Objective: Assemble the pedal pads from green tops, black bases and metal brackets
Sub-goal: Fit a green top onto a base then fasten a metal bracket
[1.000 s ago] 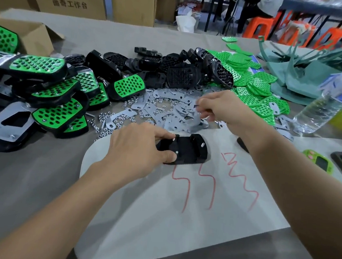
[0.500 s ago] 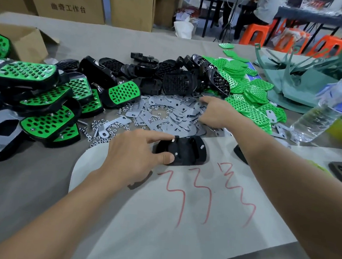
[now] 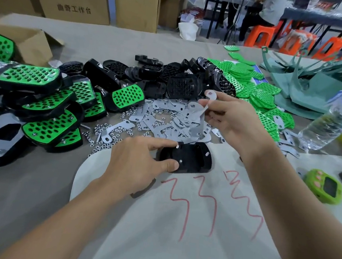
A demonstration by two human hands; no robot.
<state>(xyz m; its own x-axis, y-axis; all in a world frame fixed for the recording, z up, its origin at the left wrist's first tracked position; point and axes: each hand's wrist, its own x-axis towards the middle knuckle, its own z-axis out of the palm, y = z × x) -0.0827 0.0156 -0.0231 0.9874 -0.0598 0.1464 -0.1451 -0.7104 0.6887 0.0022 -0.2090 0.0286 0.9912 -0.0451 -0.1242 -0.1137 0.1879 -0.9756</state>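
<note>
Paper, white and marked with red squiggles, covers the near part of the grey table. At its far edge lies one black base, underside up, with two small bolt ends showing. The left hand grips this base at its left end, index finger along the far edge and thumb on the near edge. Off to the right on the paper sits a small green timer.

Just beyond the base, the right hand is raised off the table and pinches a metal bracket between thumb and fingertips; the bracket hangs above the loose pile of brackets. Small nuts are scattered to the left of that pile.

Finished pedal pads, green on black, are stacked at the left. Behind the brackets is a heap of black bases, and to its right a spread of green tops. A water bottle stands tilted at the right. An open cardboard box sits at the far left, with large cartons and orange stools beyond the table.
</note>
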